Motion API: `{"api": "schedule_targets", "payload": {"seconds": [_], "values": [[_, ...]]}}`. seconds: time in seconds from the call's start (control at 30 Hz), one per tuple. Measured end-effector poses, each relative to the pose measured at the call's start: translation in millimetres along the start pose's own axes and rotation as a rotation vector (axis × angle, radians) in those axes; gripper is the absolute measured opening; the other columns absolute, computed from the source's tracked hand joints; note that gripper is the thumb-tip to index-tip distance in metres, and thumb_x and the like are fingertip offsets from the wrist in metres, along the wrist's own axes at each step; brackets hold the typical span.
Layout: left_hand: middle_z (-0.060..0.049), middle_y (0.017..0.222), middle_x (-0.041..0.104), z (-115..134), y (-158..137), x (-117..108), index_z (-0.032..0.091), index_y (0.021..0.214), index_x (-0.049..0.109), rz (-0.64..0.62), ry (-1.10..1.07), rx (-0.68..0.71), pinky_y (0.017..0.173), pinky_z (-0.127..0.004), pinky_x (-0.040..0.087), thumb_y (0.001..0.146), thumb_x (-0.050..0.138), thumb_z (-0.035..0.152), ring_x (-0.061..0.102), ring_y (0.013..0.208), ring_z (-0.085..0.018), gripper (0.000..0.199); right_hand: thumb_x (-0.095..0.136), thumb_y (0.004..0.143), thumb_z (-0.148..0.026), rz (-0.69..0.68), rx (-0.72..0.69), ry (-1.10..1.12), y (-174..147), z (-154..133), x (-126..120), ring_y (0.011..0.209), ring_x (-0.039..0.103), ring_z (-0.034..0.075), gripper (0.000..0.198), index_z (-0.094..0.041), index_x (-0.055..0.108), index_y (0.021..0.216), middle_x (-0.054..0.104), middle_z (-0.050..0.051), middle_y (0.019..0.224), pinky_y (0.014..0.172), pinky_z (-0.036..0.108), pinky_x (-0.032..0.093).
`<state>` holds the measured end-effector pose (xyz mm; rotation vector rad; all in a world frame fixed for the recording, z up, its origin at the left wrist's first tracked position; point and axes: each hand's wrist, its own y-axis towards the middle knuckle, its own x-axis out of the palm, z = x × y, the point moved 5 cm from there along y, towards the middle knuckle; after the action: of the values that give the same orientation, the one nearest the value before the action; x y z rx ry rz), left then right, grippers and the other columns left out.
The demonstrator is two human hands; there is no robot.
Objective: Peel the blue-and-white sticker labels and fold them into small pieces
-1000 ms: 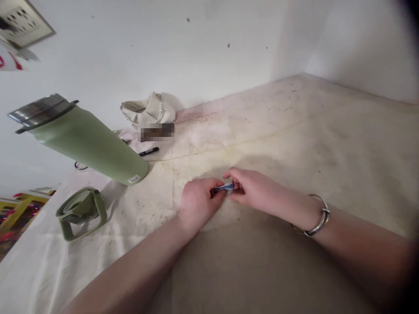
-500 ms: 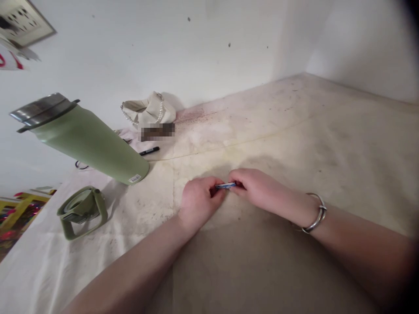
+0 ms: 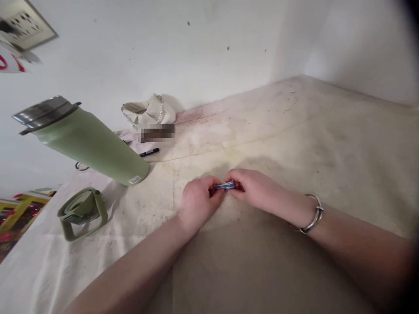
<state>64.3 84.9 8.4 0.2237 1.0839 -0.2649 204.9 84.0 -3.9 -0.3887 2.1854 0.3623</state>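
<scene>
Between my two hands is a small, narrow blue-and-white packet (image 3: 224,186), seen nearly edge-on; its exact kind is too small to tell. My left hand (image 3: 199,196) pinches its left end between thumb and fingers. The right end is gripped by my right hand (image 3: 250,184), with a silver bracelet (image 3: 314,213) on that wrist. Both hands are low over the pale tablecloth (image 3: 294,152). To their left stands a tall green tumbler (image 3: 93,141) with a steel rim, and nearer to me lies its likely green lid (image 3: 81,211) with a loop handle.
Behind the tumbler lies a black marker (image 3: 149,152). A cream pouch with a pearl strap (image 3: 149,111) rests against the wall, a blurred-out patch before it. A socket panel (image 3: 26,26) is on the wall at upper left. Colourful items (image 3: 24,218) show beyond the table's left edge.
My right fingers have shifted slightly left on the packet, which has tilted a little and shows more of its blue side. Both hands still hold it.
</scene>
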Motion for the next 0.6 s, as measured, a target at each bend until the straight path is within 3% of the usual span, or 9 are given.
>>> {"api": "schedule_targets", "payload": {"seconds": [0.13,0.33,0.6], "values": [[0.000,0.066,0.061,0.6,-0.6,-1.7,0.022,0.076,0.066,0.030,0.015,0.039,0.056,-0.024,0.035,0.079,0.054,0.029,0.053,0.065,-0.014,0.014,0.056,0.079,-0.017,0.014,0.007,0.001,0.3,-0.2,-1.5,0.062,0.051,0.013,0.003,-0.019,0.057,0.080,0.059,0.001,0.070,0.055,0.024,0.034],[0.000,0.068,0.061,0.4,-1.4,-0.3,0.023,0.077,0.067,0.048,0.048,0.105,0.060,-0.026,0.036,0.078,0.055,0.026,0.053,0.069,-0.015,0.012,0.053,0.082,-0.017,0.020,-0.035,-0.033,1.1,-4.3,-3.0,0.059,0.046,0.012,0.017,-0.019,0.050,0.065,0.053,0.000,0.065,0.054,0.024,0.031],[0.002,0.068,0.063,2.0,-1.4,-1.1,0.025,0.084,0.067,0.016,0.024,0.054,0.059,-0.026,0.035,0.076,0.059,0.028,0.053,0.066,-0.015,0.012,0.054,0.080,-0.016,-0.002,-0.048,-0.075,-0.4,-2.5,-0.1,0.057,0.045,0.012,0.015,-0.019,0.050,0.066,0.052,-0.001,0.065,0.053,0.025,0.029]]}}
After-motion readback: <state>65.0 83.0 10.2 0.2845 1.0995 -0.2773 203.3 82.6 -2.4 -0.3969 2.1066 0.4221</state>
